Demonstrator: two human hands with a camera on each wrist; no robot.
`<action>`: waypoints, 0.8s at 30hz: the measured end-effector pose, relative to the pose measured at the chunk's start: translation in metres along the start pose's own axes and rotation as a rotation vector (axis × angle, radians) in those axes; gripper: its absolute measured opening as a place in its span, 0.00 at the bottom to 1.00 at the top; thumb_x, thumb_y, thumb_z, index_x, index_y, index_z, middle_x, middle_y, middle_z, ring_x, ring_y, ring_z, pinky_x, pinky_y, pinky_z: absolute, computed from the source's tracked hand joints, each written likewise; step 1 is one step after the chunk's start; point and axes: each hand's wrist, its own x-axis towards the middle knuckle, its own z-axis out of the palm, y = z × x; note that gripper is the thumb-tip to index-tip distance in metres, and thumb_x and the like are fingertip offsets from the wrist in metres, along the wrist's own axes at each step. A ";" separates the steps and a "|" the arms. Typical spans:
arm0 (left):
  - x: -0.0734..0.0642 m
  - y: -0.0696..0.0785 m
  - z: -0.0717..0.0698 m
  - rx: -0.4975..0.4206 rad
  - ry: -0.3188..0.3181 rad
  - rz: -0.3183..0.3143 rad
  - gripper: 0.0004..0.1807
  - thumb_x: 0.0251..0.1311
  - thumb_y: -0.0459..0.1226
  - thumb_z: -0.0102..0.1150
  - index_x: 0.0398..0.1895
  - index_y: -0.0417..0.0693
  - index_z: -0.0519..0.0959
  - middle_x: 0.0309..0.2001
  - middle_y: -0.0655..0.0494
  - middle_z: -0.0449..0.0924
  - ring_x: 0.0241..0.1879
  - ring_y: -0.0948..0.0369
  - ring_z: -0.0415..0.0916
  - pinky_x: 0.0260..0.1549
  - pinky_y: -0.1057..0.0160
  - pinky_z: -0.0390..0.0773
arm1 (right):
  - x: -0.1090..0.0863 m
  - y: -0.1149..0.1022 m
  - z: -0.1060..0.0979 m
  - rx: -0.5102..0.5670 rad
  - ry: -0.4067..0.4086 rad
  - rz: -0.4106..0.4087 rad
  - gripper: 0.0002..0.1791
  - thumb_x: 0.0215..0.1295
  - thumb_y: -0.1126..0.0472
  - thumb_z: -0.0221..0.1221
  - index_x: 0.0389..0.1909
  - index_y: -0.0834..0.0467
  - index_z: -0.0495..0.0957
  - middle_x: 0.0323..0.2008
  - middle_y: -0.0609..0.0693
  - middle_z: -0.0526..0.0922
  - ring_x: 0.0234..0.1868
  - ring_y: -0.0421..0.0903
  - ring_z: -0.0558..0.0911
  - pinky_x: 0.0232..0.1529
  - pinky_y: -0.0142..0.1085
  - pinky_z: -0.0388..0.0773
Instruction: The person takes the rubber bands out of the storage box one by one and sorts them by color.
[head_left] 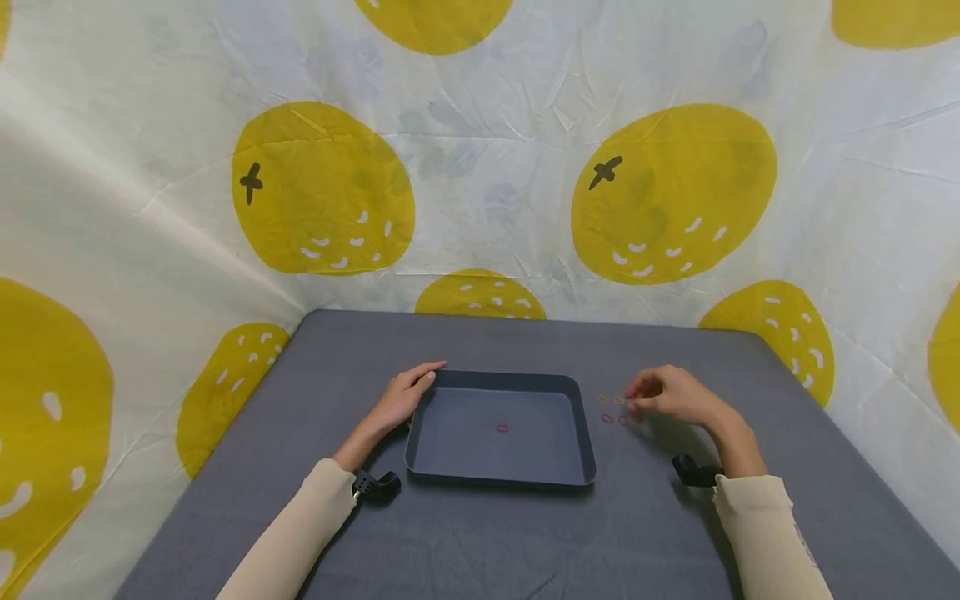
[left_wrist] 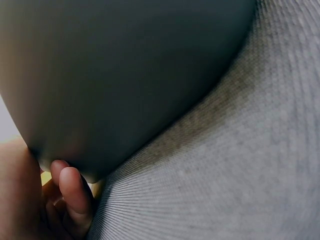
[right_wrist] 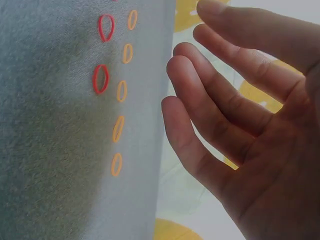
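Observation:
A dark grey rectangular tray [head_left: 501, 480] rests on the cloth-covered table, with one small red rubber band [head_left: 502, 431] lying on its floor. My left hand [head_left: 401, 400] grips the tray's far left corner; in the left wrist view its fingertips [left_wrist: 75, 187] curl against the outer wall. To the right of the tray, my right hand [head_left: 678, 396] hovers just over more small rubber bands, its fingers loosely bent and holding nothing visible. The right wrist view has a row of several orange rubber bands [right_wrist: 118, 92] beside red rubber bands [right_wrist: 94, 80], apart from the fingers.
A grey cloth [head_left: 480, 542] covers the table. Behind and on both sides hangs a white curtain [head_left: 495, 167] printed with yellow fruit. A black wrist strap [head_left: 378, 487] sits on the left wrist, another black strap [head_left: 696, 473] on the right.

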 end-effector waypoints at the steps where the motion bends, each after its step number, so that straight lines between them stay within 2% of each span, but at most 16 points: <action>1: 0.000 0.000 0.000 0.000 -0.001 0.000 0.25 0.83 0.50 0.40 0.77 0.59 0.70 0.72 0.47 0.73 0.07 0.59 0.63 0.13 0.52 0.77 | 0.000 -0.001 0.000 -0.003 0.001 -0.006 0.09 0.67 0.60 0.68 0.43 0.62 0.86 0.36 0.50 0.89 0.36 0.46 0.85 0.36 0.36 0.80; 8: 0.000 0.000 0.000 0.012 0.017 -0.008 0.24 0.83 0.51 0.41 0.76 0.63 0.71 0.72 0.48 0.73 0.08 0.58 0.65 0.14 0.53 0.78 | 0.003 -0.017 0.000 0.004 0.015 -0.025 0.10 0.68 0.58 0.67 0.44 0.61 0.86 0.37 0.50 0.89 0.36 0.45 0.84 0.35 0.36 0.80; 11: 0.000 0.000 0.000 0.022 0.026 -0.002 0.24 0.83 0.50 0.41 0.75 0.62 0.72 0.73 0.48 0.73 0.09 0.57 0.66 0.19 0.56 0.78 | 0.006 -0.024 0.000 0.004 0.019 -0.033 0.11 0.68 0.58 0.68 0.44 0.62 0.86 0.37 0.50 0.89 0.36 0.44 0.84 0.36 0.37 0.81; 15: 0.000 -0.001 0.000 0.029 0.028 0.000 0.24 0.83 0.51 0.42 0.75 0.62 0.72 0.73 0.48 0.73 0.09 0.57 0.66 0.21 0.57 0.78 | 0.013 -0.032 0.001 -0.011 0.022 -0.052 0.11 0.68 0.57 0.68 0.44 0.61 0.86 0.37 0.48 0.89 0.36 0.43 0.83 0.38 0.38 0.81; 18: 0.000 -0.001 0.000 0.019 0.016 -0.003 0.24 0.83 0.51 0.41 0.75 0.63 0.71 0.72 0.48 0.73 0.07 0.57 0.65 0.15 0.54 0.78 | 0.019 -0.039 0.003 -0.019 0.020 -0.071 0.10 0.68 0.58 0.68 0.44 0.61 0.87 0.36 0.48 0.89 0.36 0.42 0.84 0.39 0.38 0.80; 24: 0.000 -0.002 0.001 0.016 0.021 0.002 0.24 0.83 0.51 0.41 0.76 0.62 0.71 0.71 0.49 0.75 0.07 0.58 0.64 0.13 0.53 0.77 | 0.034 -0.058 0.009 -0.002 0.007 -0.112 0.10 0.68 0.59 0.68 0.43 0.61 0.86 0.35 0.48 0.89 0.36 0.47 0.85 0.38 0.39 0.81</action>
